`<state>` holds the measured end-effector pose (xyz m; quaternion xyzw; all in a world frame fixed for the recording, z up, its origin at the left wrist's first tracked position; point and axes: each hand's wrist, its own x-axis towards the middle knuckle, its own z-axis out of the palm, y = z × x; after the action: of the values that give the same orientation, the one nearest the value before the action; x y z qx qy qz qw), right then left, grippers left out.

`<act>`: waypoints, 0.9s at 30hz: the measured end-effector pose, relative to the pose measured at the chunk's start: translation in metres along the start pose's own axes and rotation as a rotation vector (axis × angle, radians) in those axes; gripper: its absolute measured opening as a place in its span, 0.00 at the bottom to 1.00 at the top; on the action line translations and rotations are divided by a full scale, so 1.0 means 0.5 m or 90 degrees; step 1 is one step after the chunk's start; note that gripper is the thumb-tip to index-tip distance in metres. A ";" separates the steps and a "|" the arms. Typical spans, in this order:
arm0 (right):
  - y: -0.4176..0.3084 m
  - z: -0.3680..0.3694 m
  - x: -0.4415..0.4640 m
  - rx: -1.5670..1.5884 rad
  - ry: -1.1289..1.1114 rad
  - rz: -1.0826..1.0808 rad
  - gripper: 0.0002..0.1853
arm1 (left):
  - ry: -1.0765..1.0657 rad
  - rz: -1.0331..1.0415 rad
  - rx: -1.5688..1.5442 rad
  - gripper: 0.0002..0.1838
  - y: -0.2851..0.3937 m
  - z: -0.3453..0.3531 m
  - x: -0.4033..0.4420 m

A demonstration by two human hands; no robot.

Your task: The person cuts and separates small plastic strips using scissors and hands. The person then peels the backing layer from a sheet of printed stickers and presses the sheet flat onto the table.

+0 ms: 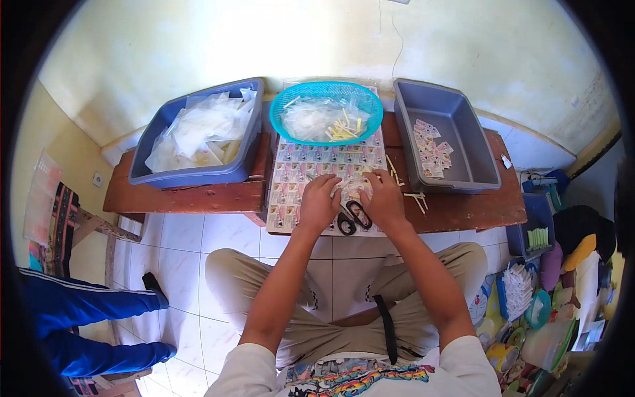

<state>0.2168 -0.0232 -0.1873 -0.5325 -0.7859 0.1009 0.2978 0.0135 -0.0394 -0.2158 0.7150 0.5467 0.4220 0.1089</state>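
Observation:
My left hand (321, 200) and my right hand (383, 200) face each other low over a board covered with printed sheets (288, 192). The fingers of both are curled in, meeting the two sides of a small pale, see-through plastic piece (350, 188); its exact shape is hard to make out. Black-handled scissors (346, 223) lie just below, between my wrists, with the blades partly hidden. Beyond my hands, a turquoise basket (276, 126) holds clear plastic packets (311, 116) and pale yellow strips (344, 129).
At left, a grey-blue tub (192, 175) is heaped with clear plastic sheets. A grey tub (463, 119) at right holds small printed cards (433, 152). Loose yellow strips (417, 198) lie on the wooden bench (489, 208). Another person's blue-trousered legs (99, 301) are at lower left.

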 end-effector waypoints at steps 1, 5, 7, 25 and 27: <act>0.014 -0.007 -0.002 -0.002 0.000 0.001 0.27 | -0.019 -0.006 0.013 0.19 0.004 0.014 0.011; 0.045 -0.016 -0.009 -0.112 -0.074 -0.015 0.36 | -0.067 -0.006 0.129 0.27 0.034 0.048 0.028; 0.056 -0.012 -0.006 -0.131 -0.095 -0.022 0.38 | -0.104 -0.031 0.140 0.29 0.039 0.060 0.034; 0.092 0.030 0.055 0.122 -0.139 -0.041 0.24 | -0.106 -0.047 0.006 0.21 0.013 0.087 0.054; 0.088 0.024 0.050 0.125 -0.109 -0.038 0.25 | -0.091 -0.043 0.005 0.21 0.019 0.077 0.050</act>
<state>0.2376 0.0194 -0.2087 -0.4668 -0.8101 0.2133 0.2833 0.0488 -0.0095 -0.2218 0.7248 0.5627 0.3643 0.1589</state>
